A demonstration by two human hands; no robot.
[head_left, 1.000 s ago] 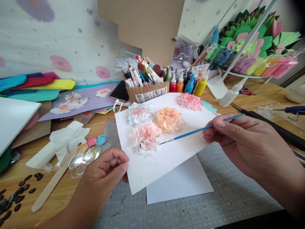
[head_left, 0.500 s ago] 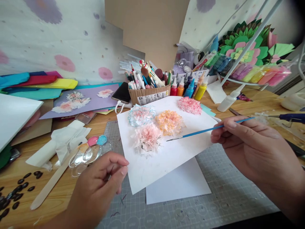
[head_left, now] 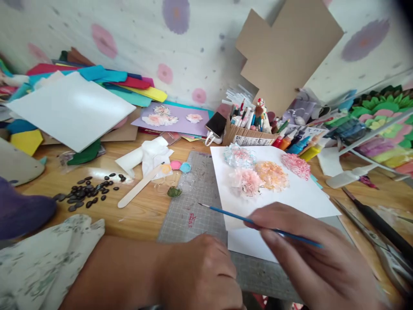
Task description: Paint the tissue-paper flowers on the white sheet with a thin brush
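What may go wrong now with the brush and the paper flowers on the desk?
1. The brush in the right hand lies low across the sheet; if its tip is wet, it might mark the sheet or the mat.
2. The pink flower sits close to the brush; a slip might stain or crush it.
3. The left hand is near the sheet's edge and might push it.
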